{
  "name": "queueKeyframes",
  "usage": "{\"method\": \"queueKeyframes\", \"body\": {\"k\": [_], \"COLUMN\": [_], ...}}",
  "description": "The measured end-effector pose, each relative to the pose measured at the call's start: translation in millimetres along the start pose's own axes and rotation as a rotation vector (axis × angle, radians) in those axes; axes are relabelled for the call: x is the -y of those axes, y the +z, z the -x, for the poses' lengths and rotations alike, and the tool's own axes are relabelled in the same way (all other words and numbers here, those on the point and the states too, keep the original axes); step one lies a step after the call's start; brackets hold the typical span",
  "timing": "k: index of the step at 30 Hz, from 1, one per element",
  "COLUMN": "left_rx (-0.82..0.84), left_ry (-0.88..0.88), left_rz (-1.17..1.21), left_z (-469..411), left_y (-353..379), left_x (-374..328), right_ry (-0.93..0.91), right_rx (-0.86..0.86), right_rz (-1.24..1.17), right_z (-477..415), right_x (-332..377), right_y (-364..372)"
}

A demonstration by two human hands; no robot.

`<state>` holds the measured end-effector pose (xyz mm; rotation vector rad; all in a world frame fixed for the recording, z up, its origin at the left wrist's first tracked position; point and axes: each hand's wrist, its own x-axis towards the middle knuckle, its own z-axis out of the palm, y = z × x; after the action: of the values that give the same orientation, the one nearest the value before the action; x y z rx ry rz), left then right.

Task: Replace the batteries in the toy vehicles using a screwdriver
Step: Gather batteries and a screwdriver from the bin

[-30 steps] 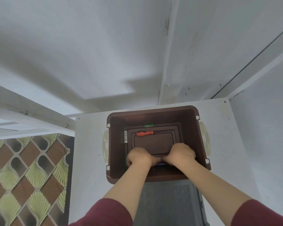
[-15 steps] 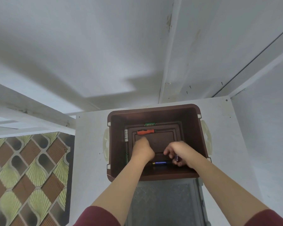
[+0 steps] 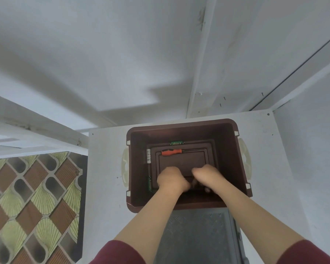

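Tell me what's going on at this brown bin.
A person has both hands down in the brown bin on the white table. The left hand and right hand sit close together near its front wall, fingers curled under, so whatever they hold is hidden. The orange-handled screwdriver lies untouched on the bin floor farther back, a white battery beside the left wall.
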<state>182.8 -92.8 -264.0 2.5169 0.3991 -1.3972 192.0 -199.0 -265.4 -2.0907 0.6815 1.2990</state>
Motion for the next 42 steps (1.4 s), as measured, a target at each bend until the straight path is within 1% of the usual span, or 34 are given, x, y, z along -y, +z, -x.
{"method": "queueKeyframes", "body": {"k": [3,5,7,10,12,15,17,19,22,24,25,27,30,32,34,36,38,40,42], "left_rx": [-0.019,-0.031,-0.021,0.002,0.005,-0.073,-0.138,-0.193,-0.308,-0.374,-0.390,-0.375,-0.271,-0.188,-0.096,0.006,0.070,0.022,-0.006], "left_ry": [0.021,0.026,0.011,-0.001,0.012,0.037,0.052,0.083,0.113,0.104,0.096,0.104,0.157,0.159,0.148,0.120,0.097,0.097,0.088], "left_rz": [-0.104,-0.117,-0.089,-0.038,-0.070,-0.156,-0.244,-0.329,-0.429,-0.489,-0.513,-0.566,-0.648,-0.673,-0.684,-0.641,-0.609,-0.635,-0.649], "left_z": [-0.7,-2.1,-3.2,-0.8,0.9,2.4,3.0,3.8,0.2,-7.2,-10.9,-17.1,-25.1,-30.2,-38.2,-45.8,-51.4,-51.7,-45.2], "left_y": [3.3,3.2,2.3,-3.1,-11.5,-25.4,-32.6,-35.4,-37.9,-38.9,-40.1,-45.4,-55.9,-59.9,-62.4,-65.7,-69.5,-69.2,-66.4], "left_x": [-2.4,-5.1,-6.3,-2.7,3.6,16.4,25.5,31.1,36.6,37.2,36.3,32.7,25.9,22.8,20.6,20.0,19.0,17.3,15.5], "right_ry": [-0.200,-0.325,-0.382,-0.321,-0.236,-0.119,-0.078,-0.057,-0.045,-0.051,-0.073,-0.158,-0.245,-0.239,-0.205,-0.187,-0.187,-0.197,-0.214], "right_rx": [-0.298,-0.480,-0.585,-0.585,-0.546,-0.502,-0.498,-0.523,-0.559,-0.569,-0.561,-0.499,-0.353,-0.258,-0.111,0.056,0.176,0.231,0.264], "right_rz": [0.099,0.056,-0.059,-0.288,-0.359,-0.424,-0.430,-0.382,-0.345,-0.374,-0.423,-0.601,-0.860,-0.957,-1.077,-1.228,-1.343,-1.393,-1.392], "right_z": [6.1,8.4,7.8,2.1,-5.3,-13.9,-18.4,-20.1,-25.3,-27.5,-28.5,-27.8,-24.3,-22.2,-19.2,-15.8,-11.9,-8.1,-5.8], "right_x": [0.6,9.6,24.4,47.6,58.6,69.6,74.2,77.0,79.4,78.6,77.1,70.9,61.4,53.4,46.1,40.0,34.3,28.4,24.8], "right_y": [-3.0,-0.9,3.3,10.3,17.2,26.6,33.2,35.8,37.1,37.5,37.9,38.5,37.5,35.3,31.1,24.7,17.2,11.5,7.6]}}
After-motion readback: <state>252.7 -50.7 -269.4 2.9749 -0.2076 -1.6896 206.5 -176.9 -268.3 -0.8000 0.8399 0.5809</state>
